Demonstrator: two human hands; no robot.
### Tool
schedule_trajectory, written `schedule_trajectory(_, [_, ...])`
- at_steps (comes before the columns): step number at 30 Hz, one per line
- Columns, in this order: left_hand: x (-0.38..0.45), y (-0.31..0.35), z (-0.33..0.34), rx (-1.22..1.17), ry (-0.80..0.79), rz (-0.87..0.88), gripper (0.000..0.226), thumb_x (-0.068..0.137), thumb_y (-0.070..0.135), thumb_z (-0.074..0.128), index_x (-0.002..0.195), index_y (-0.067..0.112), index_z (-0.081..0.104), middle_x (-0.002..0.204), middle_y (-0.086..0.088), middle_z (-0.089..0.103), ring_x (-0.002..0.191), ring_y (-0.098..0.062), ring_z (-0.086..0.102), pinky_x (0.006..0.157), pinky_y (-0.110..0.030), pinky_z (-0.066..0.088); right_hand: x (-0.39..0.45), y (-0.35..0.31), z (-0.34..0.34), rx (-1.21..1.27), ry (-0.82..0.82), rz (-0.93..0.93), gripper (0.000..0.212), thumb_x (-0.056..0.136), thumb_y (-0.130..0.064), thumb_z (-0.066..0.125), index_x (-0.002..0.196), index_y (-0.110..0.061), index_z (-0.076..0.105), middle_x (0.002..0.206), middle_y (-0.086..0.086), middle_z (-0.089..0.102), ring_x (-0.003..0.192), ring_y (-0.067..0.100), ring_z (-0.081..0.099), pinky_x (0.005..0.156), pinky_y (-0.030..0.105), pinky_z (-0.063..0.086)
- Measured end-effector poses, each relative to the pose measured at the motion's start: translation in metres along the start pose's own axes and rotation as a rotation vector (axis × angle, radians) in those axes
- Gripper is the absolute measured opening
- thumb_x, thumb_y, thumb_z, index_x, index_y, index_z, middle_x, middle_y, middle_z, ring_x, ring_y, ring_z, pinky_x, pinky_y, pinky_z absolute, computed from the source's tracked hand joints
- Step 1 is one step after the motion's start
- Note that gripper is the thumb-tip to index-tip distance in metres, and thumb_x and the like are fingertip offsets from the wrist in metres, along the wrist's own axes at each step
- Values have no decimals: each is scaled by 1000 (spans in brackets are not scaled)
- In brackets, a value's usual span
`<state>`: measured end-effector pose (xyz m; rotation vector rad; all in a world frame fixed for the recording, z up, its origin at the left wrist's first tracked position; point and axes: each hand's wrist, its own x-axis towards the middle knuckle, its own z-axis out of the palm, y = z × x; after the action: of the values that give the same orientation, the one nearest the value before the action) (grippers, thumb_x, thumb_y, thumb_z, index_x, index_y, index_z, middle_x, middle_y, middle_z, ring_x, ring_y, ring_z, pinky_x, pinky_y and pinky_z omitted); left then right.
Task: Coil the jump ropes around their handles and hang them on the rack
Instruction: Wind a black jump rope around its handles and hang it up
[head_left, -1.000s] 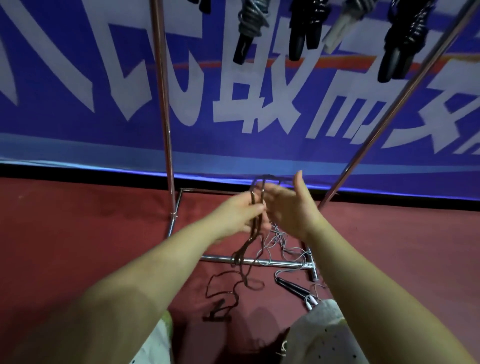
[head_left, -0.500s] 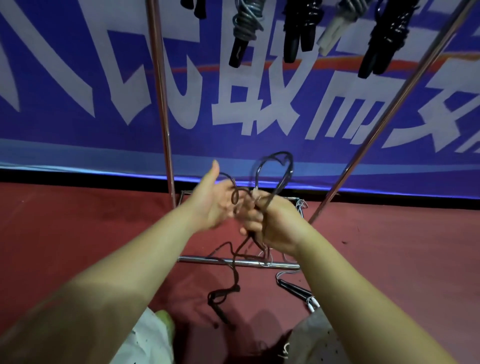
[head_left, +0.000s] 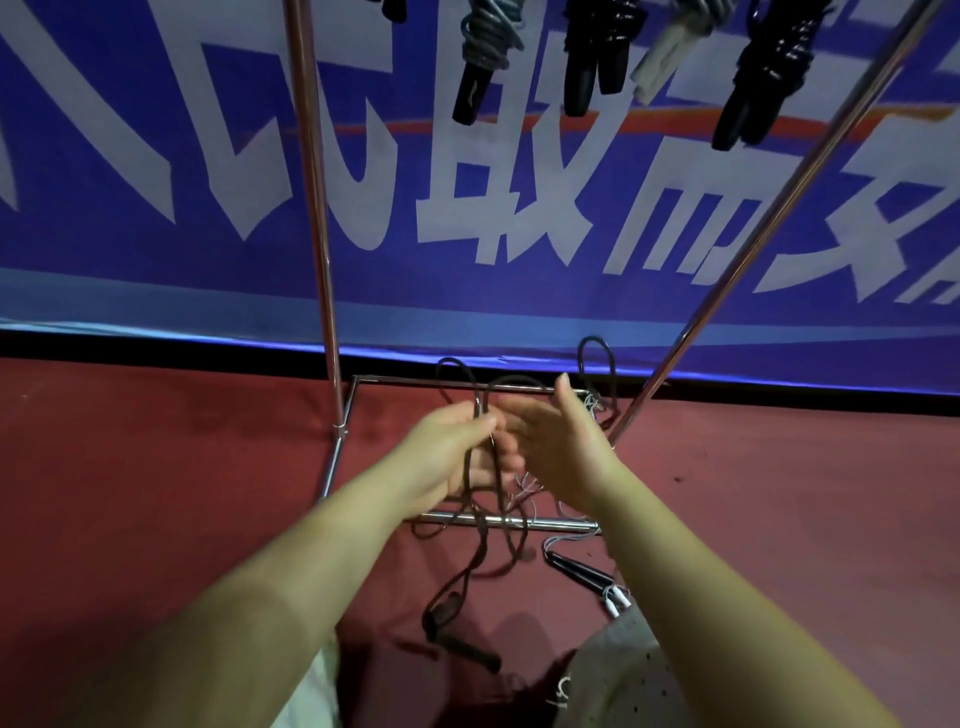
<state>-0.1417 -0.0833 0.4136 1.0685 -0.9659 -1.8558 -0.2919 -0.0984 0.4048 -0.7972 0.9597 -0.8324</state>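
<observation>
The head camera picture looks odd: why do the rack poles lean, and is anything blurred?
Head view: wide-angle distortion splays the rack poles outward and bows the banner; the right hand and nearby forearms look soft; the hanging jump ropes shine with glare.

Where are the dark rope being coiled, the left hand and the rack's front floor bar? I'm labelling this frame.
dark rope (head_left: 470, 566): head view, strand hanging below the hands.
left hand (head_left: 447, 449): head view, back of the hand.
front floor bar (head_left: 563, 524): head view, bare stretch right of the ropes.

both forearms reach forward; left hand (head_left: 449, 449) curled shut in a grip; right hand (head_left: 563, 441) flat, fingers straight.
</observation>
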Motion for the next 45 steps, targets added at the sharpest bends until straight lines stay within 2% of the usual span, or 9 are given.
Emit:
schedule_trajectory(6, [26, 44, 6, -188, 124, 26, 20, 103, 10, 38, 87, 10, 51, 62, -2, 68, 59, -16, 70, 55, -27, 58, -14, 33, -4, -308, -207, 55, 76, 62, -62, 75, 112, -8, 58, 99, -5, 69, 99, 8, 63, 96, 27, 44])
schedule_trajectory(10, [40, 56, 8, -198, 165, 47, 20, 102, 9, 39, 85, 10, 48, 60, -2, 68, 57, -16, 70, 53, -26, 57, -15, 37, 10, -376, -188, -57, 23, 78, -28, 63, 93, -11, 66, 85, -3, 64, 83, 13, 59, 84, 24, 46])
schedule_trajectory(17, [53, 59, 9, -106, 206, 57, 18, 103, 20, 39, 102, 9, 52, 92, -7, 68, 78, -18, 70, 66, -29, 55, -15, 29, 27, -453, -21, -221, 7, 87, -17, 64, 82, -22, 63, 77, -2, 54, 75, 15, 50, 74, 26, 44])
schedule_trajectory(21, [49, 38, -17, 249, 210, -62, 57, 99, 52, 31, 135, 9, 46, 128, -9, 59, 116, -22, 55, 93, -30, 37, -9, 14, 24, -115, 63, -196, 18, 94, -18, 55, 78, -12, 55, 60, -3, 52, 49, 8, 50, 57, 23, 50])
schedule_trajectory(25, [18, -4, -38, 188, -71, -223, 78, 92, 69, 10, 108, 14, 62, 98, 0, 69, 88, -16, 59, 72, -21, 47, 3, 0, 13, 150, 142, -165, 27, 101, -19, 44, 77, -11, 51, 55, -1, 47, 43, 10, 46, 58, 30, 47])
schedule_trajectory(28, [1, -35, -47, 93, -301, -218, 82, 60, 88, 51, 93, 17, 74, 96, -3, 74, 90, -15, 67, 77, -21, 51, 12, -1, 8, 282, 221, -147, 28, 101, -22, 43, 76, -12, 51, 50, -1, 44, 40, 10, 43, 54, 28, 50])
schedule_trajectory(34, [-3, -51, -51, 186, -299, -151, 40, 66, 19, 78, 97, 7, 54, 75, -2, 70, 87, -20, 70, 84, -27, 52, 16, -4, -4, 395, 345, -113, 31, 101, -25, 45, 74, -14, 54, 51, -3, 46, 39, 8, 44, 48, 22, 49])
schedule_trajectory(41, [-7, -35, -44, 238, -50, -93, 12, 95, -3, 47, 93, 7, 53, 73, -5, 62, 60, -16, 65, 62, -25, 55, 0, 4, -22, -428, 363, 281, 63, 84, -70, 47, 124, -21, 54, 119, 9, 61, 99, 24, 59, 90, 39, 43])
schedule_trajectory(45, [-10, -22, -38, 484, -126, -169, 15, 95, -1, 49, 102, 10, 56, 78, -5, 69, 60, -15, 67, 56, -23, 52, -12, 13, -25, -873, 450, 168, 58, 96, -60, 33, 110, -13, 65, 121, 10, 62, 105, 23, 56, 93, 32, 39])
